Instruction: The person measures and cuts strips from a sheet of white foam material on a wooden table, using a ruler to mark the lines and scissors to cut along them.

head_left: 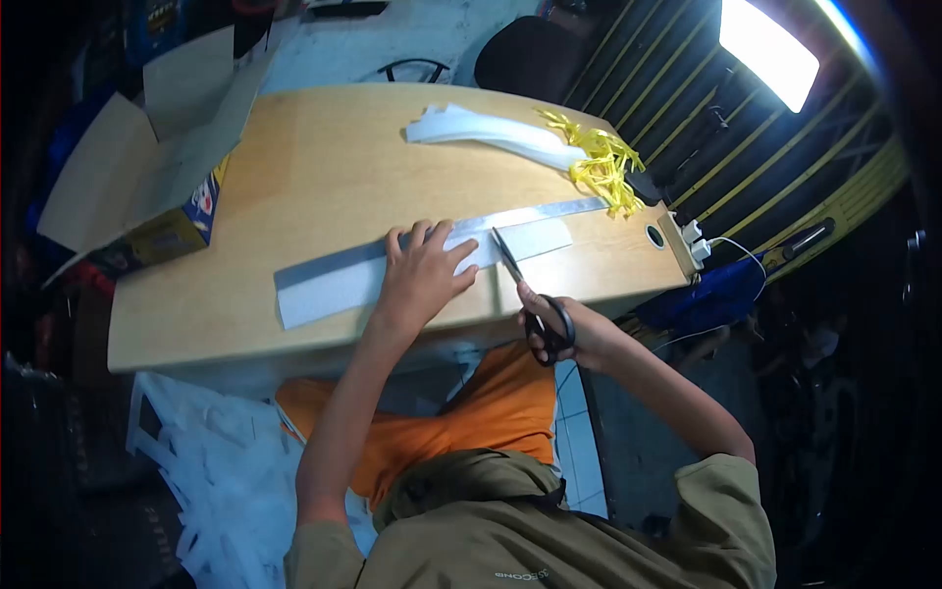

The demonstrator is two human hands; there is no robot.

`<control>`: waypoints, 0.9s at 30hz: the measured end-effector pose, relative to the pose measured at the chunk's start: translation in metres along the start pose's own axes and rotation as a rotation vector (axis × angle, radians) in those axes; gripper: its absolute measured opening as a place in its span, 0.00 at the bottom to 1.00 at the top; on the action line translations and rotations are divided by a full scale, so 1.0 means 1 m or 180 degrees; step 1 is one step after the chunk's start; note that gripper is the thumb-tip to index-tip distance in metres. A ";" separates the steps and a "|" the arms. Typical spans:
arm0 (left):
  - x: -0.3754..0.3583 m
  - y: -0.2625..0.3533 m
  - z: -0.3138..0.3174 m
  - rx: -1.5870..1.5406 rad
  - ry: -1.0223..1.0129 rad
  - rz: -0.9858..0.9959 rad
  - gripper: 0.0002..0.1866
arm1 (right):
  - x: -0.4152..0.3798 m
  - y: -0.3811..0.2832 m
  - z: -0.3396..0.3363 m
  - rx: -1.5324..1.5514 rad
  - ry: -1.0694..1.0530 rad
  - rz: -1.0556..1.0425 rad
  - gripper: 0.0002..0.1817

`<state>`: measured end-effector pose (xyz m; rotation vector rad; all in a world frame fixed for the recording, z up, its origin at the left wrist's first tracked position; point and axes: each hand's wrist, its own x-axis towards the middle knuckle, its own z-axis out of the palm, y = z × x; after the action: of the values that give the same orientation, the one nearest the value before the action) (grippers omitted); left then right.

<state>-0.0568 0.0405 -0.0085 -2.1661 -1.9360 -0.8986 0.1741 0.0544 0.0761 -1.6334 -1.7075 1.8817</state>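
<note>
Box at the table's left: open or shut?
Open: the box's flaps are spread apart, not folded over it. Full or empty, cannot tell.

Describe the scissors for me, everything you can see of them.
The scissors have slim, grey, metal-looking blades and black handle loops that look like plastic. The right hand grips the loops near the table's front edge. The blades angle forward and to the left over the white strip, with their tips near the long metallic strip. They look nearly closed, though any small gap is too fine to tell, as is whether they touch the white strip.
</note>
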 end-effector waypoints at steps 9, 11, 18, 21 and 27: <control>0.003 0.002 -0.005 0.0184 -0.0025 0.0169 0.20 | -0.002 0.015 -0.007 0.0183 -0.0300 -0.0270 0.40; 0.002 0.003 -0.004 0.0180 -0.0024 0.0115 0.20 | -0.021 0.024 0.006 0.0568 -0.0226 -0.0336 0.39; 0.013 0.009 -0.019 0.0158 -0.0533 0.0011 0.21 | -0.048 0.122 0.061 0.0773 0.0090 -0.1069 0.24; 0.018 0.012 -0.023 0.0405 -0.0630 0.0125 0.21 | -0.052 0.155 0.073 0.0020 0.0349 -0.1652 0.22; 0.022 0.019 -0.023 0.0465 -0.0598 0.0110 0.19 | -0.048 0.156 0.080 -0.0385 -0.0245 -0.2029 0.22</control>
<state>-0.0467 0.0459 0.0266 -2.2611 -1.9682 -0.5467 0.2179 -0.0848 -0.0327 -0.8802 -2.0775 1.5578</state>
